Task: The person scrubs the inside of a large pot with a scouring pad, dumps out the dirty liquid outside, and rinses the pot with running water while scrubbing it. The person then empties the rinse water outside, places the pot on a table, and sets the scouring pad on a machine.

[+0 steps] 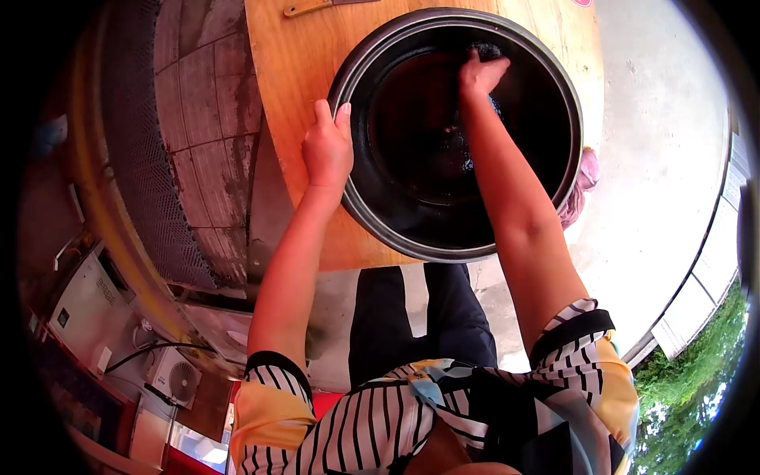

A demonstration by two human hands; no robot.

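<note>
A large round black basin (pixel 462 256) stands on a wooden table and holds dark liquid. My left hand (pixel 328 150) grips the basin's left rim, thumb and fingers around the edge. Inside the basin, near its far right wall, my right hand (pixel 481 75) presses a dark mesh-like scrubber (pixel 485 51) against the surface. Some of its fingers are hidden by the scrubber and the dark interior. Small bubbles show in the liquid below the right hand.
The wooden table (pixel 294 59) bears a knife with a wooden handle (pixel 307 7) at its far edge. A pink cloth (pixel 584 186) lies by the basin's right side. Brick paving (pixel 207 103) is at the left, an air-conditioner unit (pixel 176 378) at lower left.
</note>
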